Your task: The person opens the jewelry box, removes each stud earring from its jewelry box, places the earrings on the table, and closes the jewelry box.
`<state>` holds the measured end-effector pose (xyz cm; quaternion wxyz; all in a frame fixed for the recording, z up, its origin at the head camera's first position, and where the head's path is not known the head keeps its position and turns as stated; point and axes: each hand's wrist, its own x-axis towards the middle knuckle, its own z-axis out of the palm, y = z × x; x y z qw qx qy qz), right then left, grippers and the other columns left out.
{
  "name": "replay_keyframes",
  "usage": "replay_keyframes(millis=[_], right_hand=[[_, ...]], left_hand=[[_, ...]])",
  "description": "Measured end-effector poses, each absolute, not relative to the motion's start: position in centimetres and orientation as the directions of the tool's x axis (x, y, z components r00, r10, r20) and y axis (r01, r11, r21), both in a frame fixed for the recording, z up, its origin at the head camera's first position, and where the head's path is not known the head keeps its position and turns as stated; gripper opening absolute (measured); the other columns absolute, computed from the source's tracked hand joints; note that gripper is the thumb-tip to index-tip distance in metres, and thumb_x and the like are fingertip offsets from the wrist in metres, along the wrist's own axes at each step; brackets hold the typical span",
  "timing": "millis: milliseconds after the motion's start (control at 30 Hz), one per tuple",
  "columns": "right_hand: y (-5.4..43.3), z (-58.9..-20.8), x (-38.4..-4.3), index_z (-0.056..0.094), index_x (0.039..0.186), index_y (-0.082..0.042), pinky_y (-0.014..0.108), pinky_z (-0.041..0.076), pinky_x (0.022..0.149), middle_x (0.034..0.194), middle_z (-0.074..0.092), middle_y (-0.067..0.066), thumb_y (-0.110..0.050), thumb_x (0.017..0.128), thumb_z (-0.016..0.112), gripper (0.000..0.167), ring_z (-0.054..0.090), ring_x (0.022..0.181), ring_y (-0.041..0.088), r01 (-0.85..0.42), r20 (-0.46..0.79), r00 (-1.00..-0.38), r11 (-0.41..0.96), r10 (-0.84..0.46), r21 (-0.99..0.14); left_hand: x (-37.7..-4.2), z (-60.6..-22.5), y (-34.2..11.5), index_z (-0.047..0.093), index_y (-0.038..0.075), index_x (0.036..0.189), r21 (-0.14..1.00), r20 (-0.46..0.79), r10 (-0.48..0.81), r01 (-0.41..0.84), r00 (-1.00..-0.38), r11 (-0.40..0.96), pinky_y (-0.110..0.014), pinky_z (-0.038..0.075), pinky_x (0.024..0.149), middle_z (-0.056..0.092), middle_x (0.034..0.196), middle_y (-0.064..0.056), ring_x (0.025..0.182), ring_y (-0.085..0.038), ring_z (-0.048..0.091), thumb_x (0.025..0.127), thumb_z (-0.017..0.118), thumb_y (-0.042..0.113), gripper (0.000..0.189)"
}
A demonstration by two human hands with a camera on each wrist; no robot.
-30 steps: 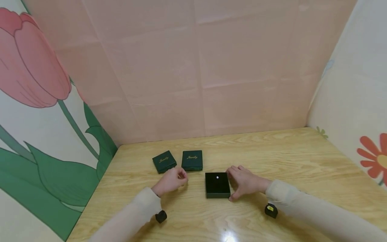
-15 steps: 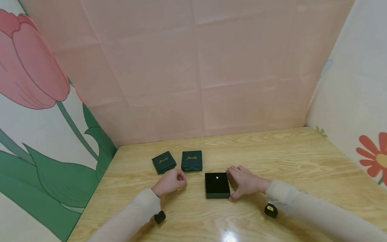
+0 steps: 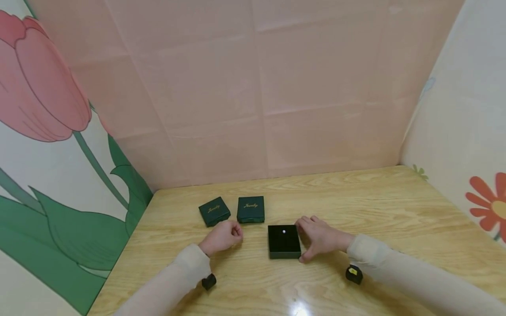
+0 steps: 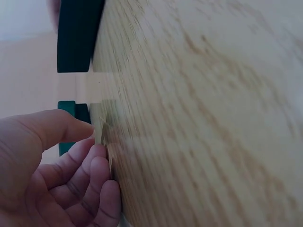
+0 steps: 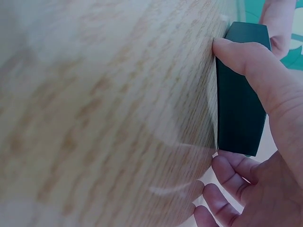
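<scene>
A dark green jewelry box (image 3: 284, 254) sits uncovered on the table, with a black insert and a small shiny white piece (image 3: 283, 231) on it. My right hand (image 3: 322, 237) spans this box's right side. Its thumb is at the near corner and its fingers at the far one, as the right wrist view also shows along the box wall (image 5: 241, 104). To the left, my left hand (image 3: 222, 237) rests on the tabletop, loosely curled around nothing. Just beyond it lie two green pieces lettered in gold, one tilted (image 3: 215, 211) and one straight (image 3: 251, 210).
The wood-grain table (image 3: 336, 197) ends at a pink cloth backdrop (image 3: 257, 109). Side panels carry a tulip print (image 3: 47, 83) on the left and an orange flower print (image 3: 490, 206) on the right. Black wrist devices sit below both cuffs.
My left hand has drifted slightly left. The right hand, the uncovered box and the two lettered pieces stay put.
</scene>
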<state>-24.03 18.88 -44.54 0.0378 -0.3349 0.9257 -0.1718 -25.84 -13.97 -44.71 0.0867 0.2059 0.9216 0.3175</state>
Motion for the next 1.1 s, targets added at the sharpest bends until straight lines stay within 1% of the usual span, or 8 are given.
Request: replay_keyframes(millis=[233,533,700,833,967,1100], right_hand=[[18.8,-44.5,-24.0,0.052,0.117,-0.007,0.036,0.037,0.081,0.104,0.052,-0.002,-0.052,0.059,0.086,0.081,0.043,0.092,0.016,-0.602,0.040,-0.775,0.719,-0.630,-0.347],[18.7,-44.4,-23.9,0.052,0.118,-0.006,0.036,0.038,0.082,0.105,0.052,-0.002,-0.051,0.060,0.086,0.081,0.043,0.092,0.016,-0.591,0.028,-0.780,0.720,-0.626,-0.363],[18.8,-44.5,-24.0,0.052,0.118,-0.006,0.036,0.038,0.082,0.105,0.052,-0.002,-0.051,0.059,0.086,0.082,0.043,0.093,0.017,-0.590,0.026,-0.781,0.723,-0.625,-0.359],[18.8,-44.7,-24.1,0.052,0.119,-0.006,0.037,0.038,0.083,0.105,0.052,-0.002,-0.050,0.059,0.087,0.083,0.043,0.093,0.017,-0.581,0.019,-0.788,0.733,-0.615,-0.355],[18.8,-44.5,-24.0,0.051,0.120,-0.005,0.038,0.039,0.084,0.107,0.053,-0.001,-0.050,0.059,0.087,0.083,0.043,0.094,0.017,-0.570,0.006,-0.793,0.740,-0.609,-0.356],[18.7,-44.4,-23.9,0.051,0.122,-0.004,0.041,0.040,0.086,0.110,0.053,0.000,-0.051,0.060,0.086,0.085,0.044,0.097,0.019,-0.559,-0.011,-0.798,0.747,-0.603,-0.361]], left_hand=[[-25.8,-44.6,-13.8,0.064,0.009,0.079,0.595,-0.032,0.440,0.337,-0.897,0.730,-0.022,0.042,0.056,0.056,0.068,0.004,0.060,-0.009,0.049,0.082,0.071,0.005,0.008],[-25.7,-44.3,-13.6,0.064,0.009,0.078,0.579,-0.046,0.425,0.322,-0.904,0.749,-0.022,0.041,0.055,0.055,0.066,0.004,0.059,-0.008,0.049,0.082,0.072,0.008,0.009],[-25.8,-43.8,-13.5,0.063,0.009,0.082,0.616,-0.083,0.419,0.284,-0.904,0.735,-0.024,0.042,0.054,0.056,0.068,0.003,0.058,-0.010,0.049,0.082,0.071,0.007,0.008],[-26.1,-42.6,-13.1,0.063,0.008,0.087,0.647,-0.092,0.428,0.273,-0.899,0.712,-0.027,0.043,0.055,0.058,0.073,0.000,0.060,-0.012,0.049,0.085,0.068,0.007,0.006],[-26.3,-41.1,-12.0,0.063,0.013,0.090,0.651,-0.067,0.432,0.289,-0.899,0.702,-0.028,0.045,0.060,0.060,0.077,0.000,0.063,-0.013,0.051,0.091,0.065,0.014,0.003],[-26.5,-39.9,-10.4,0.062,0.016,0.091,0.667,0.007,0.436,0.329,-0.900,0.669,-0.028,0.047,0.064,0.061,0.080,0.002,0.067,-0.012,0.054,0.094,0.062,0.019,0.004]])
